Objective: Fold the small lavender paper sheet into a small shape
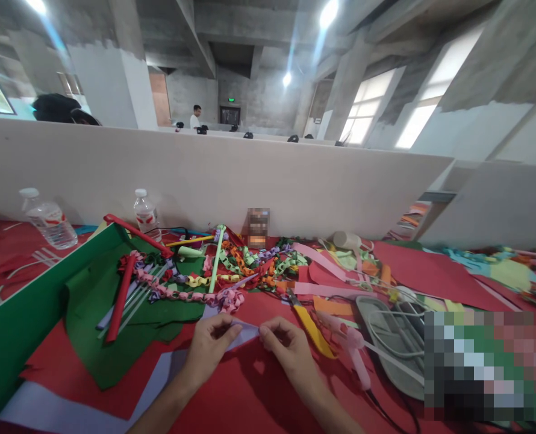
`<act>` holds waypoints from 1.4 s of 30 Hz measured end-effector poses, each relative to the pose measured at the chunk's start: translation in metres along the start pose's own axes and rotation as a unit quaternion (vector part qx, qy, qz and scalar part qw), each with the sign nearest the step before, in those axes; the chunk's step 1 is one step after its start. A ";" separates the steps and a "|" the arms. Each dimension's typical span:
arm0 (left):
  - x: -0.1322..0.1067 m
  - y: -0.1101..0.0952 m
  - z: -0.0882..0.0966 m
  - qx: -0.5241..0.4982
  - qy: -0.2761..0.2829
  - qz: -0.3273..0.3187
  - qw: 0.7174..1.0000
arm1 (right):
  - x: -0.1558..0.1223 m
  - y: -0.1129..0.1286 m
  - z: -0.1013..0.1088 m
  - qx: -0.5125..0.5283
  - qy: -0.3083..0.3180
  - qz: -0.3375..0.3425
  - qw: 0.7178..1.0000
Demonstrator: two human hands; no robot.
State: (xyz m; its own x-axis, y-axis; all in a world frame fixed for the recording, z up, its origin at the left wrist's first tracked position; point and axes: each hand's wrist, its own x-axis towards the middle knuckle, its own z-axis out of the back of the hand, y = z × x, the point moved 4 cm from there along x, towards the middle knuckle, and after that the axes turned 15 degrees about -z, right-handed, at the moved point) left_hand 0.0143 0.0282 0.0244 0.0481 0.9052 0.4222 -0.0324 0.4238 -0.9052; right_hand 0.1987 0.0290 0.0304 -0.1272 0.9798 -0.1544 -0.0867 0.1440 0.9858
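Between my two hands stretches a small piece of lavender paper, held above the red table covering. My left hand pinches its left end between thumb and fingers. At the other end, my right hand grips the paper the same way. Just right of my right hand lie a yellow utility knife and a pink glue gun. Beyond my left hand, a pink paper chain runs across green paper. More lavender paper lies beneath my left forearm.
A grey tray with cables sits on the right. Several colourful paper chains are heaped at the back. Two water bottles stand before a white partition. A green board edge rises on the left. One person is far behind.
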 end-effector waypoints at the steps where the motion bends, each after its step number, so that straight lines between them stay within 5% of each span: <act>1: 0.000 0.001 0.000 -0.001 -0.002 0.001 1.000 | 0.000 0.000 0.000 0.000 -0.001 0.002 1.000; 11: -0.002 0.005 -0.004 -0.002 0.013 0.020 1.000 | 0.000 -0.005 0.004 -0.036 -0.024 0.013 0.999; 16: -0.005 0.009 -0.007 -0.102 -0.005 0.082 0.991 | -0.005 0.004 0.012 -0.082 -0.065 0.081 0.991; 20: -0.006 0.014 -0.007 -0.167 -0.021 0.131 0.977 | -0.012 0.018 0.006 -0.165 0.012 0.166 0.972; 25: -0.004 0.013 -0.003 -0.159 -0.026 0.127 0.979 | -0.017 0.021 -0.001 -0.230 0.080 0.180 0.953; 34: -0.002 0.015 0.004 -0.110 -0.059 0.136 0.983 | -0.022 0.019 -0.005 -0.395 0.064 0.304 0.865; 42: -0.003 0.012 -0.004 -0.079 0.010 0.083 0.993 | -0.027 0.025 -0.011 -0.408 0.055 0.318 0.854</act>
State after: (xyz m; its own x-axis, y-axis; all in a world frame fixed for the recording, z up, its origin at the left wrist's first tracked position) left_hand 0.0180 0.0300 0.0120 0.0754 0.9611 0.2658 0.1147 0.2564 -0.9597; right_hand 0.1893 0.0043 0.0588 -0.4934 0.7982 0.3456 -0.6193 -0.6014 0.5048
